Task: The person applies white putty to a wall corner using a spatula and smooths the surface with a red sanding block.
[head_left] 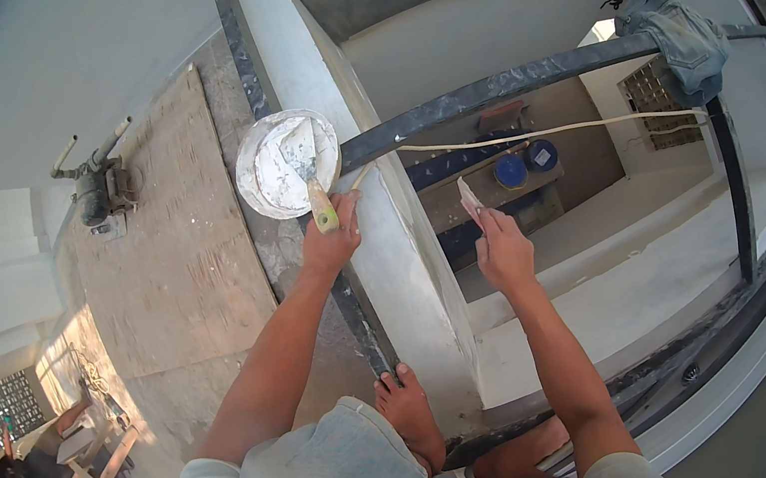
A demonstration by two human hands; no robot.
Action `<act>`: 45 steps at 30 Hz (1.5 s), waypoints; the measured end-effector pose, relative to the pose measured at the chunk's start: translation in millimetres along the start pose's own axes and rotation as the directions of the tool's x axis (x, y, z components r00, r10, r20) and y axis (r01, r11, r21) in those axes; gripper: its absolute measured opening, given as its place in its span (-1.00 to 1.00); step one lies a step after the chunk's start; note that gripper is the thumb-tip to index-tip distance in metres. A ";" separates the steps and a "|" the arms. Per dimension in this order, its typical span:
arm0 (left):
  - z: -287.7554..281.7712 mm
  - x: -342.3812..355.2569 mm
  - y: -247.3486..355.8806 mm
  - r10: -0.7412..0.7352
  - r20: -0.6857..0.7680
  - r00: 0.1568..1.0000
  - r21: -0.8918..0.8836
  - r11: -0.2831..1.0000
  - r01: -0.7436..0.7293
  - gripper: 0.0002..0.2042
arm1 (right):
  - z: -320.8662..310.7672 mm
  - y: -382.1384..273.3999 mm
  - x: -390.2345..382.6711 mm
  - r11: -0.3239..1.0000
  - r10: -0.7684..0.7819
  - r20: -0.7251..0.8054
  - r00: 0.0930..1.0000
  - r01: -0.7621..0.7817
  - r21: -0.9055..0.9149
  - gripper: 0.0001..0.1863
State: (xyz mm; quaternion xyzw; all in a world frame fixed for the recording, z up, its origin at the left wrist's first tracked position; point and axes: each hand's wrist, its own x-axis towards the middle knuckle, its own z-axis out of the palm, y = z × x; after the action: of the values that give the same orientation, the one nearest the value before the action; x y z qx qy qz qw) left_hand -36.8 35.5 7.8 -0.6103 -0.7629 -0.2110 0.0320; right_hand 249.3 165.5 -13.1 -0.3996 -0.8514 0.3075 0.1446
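Note:
My left hand (331,245) is closed round the worn, yellow-green handle of a putty knife (300,152). Its white-smeared blade lies over a round white bucket (248,175) holding white plaster. The bucket sits at the near-left end of a dark beam, by the white ledge. To the right, my right hand (506,249) pinches a thin, pale-coated scraper (469,196), pointing up and away from me over the opening. Its grip end is hidden by the fingers.
Dark metal bars (500,88) cross an opening beside the white ledge (388,268). Far below stand blue buckets (510,170) on planks. A denim garment (679,38) hangs on the bars; a pale cord (537,132) crosses. Plywood (165,235) lies left, with another person (22,472) at lower left.

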 end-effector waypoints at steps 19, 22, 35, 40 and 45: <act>5.2 4.0 -2.5 -0.020 -0.090 0.996 -0.163 0.987 0.005 -0.71 | 71.5 -83.4 32.4 0.734 -0.486 0.116 0.866 0.477 -0.483 -0.45; 7.1 5.1 0.4 -0.003 -0.107 0.994 -0.156 0.988 -0.013 -0.70 | 79.0 -80.1 27.7 0.734 -0.498 0.158 0.853 0.511 -0.447 -0.46; 5.4 -1.1 -9.4 0.013 -0.087 0.996 -0.122 0.992 -0.024 -0.74 | 29.6 -102.8 29.2 0.675 -0.618 0.204 0.759 0.646 -0.357 -0.48; 3.3 7.1 6.3 -0.047 -0.058 0.997 -0.204 0.978 0.034 -0.77 | 41.0 -70.8 48.4 0.647 -0.625 0.189 0.757 0.638 -0.417 -0.47; 1.1 5.8 2.4 -0.051 -0.085 0.995 -0.211 0.977 0.032 -0.77 | 57.4 -67.1 61.5 0.626 -0.625 0.187 0.758 0.630 -0.460 -0.44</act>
State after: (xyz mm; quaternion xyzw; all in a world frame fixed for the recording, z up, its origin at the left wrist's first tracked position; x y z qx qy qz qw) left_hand -35.8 41.7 9.3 -0.5842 -0.7466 -0.3181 -0.0026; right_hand 142.2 156.4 -14.4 -0.1000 -0.9863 0.0102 0.1307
